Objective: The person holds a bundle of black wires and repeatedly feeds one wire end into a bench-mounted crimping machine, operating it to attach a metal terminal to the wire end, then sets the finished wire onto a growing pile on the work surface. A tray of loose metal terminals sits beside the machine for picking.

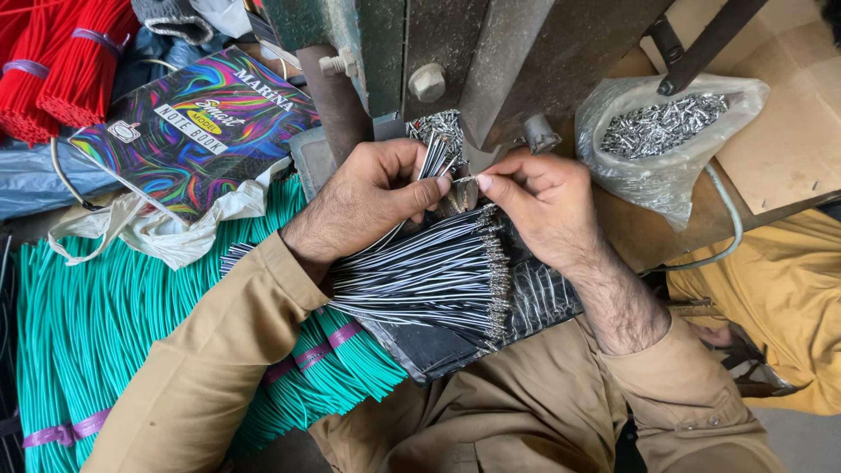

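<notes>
A small bunch of black-and-white wires (435, 156) is gripped in the closed left hand (372, 197), just below the grey metal press (455, 52). A single small metal terminal (466, 179) is pinched between thumb and forefinger of the right hand (539, 206), close to the left fingertips. A larger fan of finished striped wires (429, 276) is spread on the lap below both hands, beside green wire bundles (105, 315) and a bag of metal terminals (661, 131).
</notes>
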